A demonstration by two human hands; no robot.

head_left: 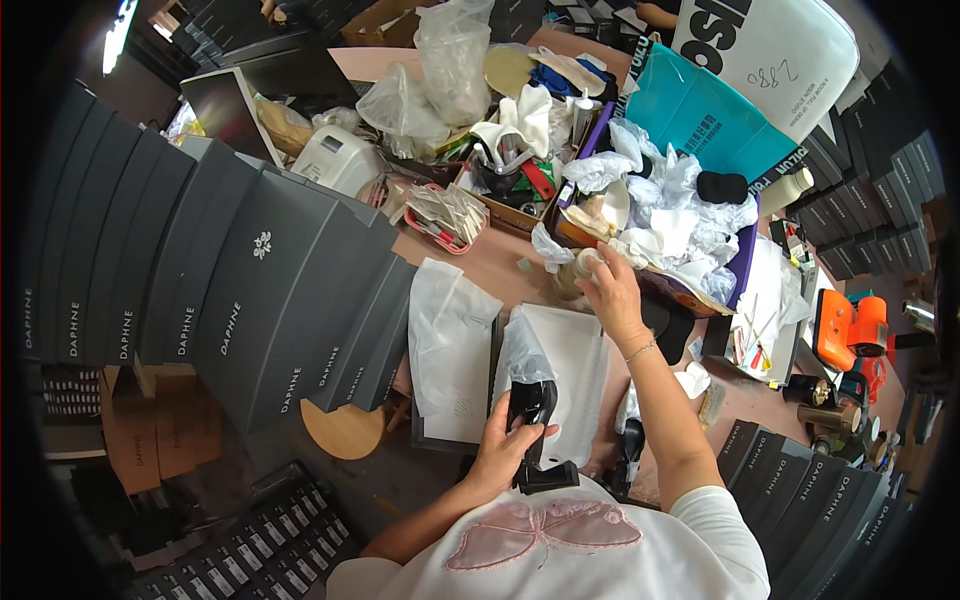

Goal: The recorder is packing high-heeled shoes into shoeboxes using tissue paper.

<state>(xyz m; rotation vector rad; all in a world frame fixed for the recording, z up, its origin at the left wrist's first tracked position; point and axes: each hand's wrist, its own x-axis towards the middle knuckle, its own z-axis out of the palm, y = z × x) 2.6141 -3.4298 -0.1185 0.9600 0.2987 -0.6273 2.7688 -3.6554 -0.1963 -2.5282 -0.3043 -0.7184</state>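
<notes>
My left hand (508,445) is closed around a black heeled shoe (535,405), held in front of my chest. Crumpled translucent wrapping (524,350) covers the shoe's upper end. My right hand (612,290) reaches forward, its fingers curled on a small cream-coloured jar (572,276) by the purple-edged carton. How firmly it grips the jar is partly hidden. Under the held shoe lies an open shoebox (575,350) with a white inside, and white tissue paper (448,330) spreads over its left part. A second black shoe (630,445) rests right of the box.
Stacked dark grey shoeboxes (285,270) wall off the left; more boxes (800,490) stand at the lower right. A purple-edged carton (745,265) full of crumpled wrapping sits ahead. Beyond my hands are a red basket (447,222) of sticks and an orange device (850,325).
</notes>
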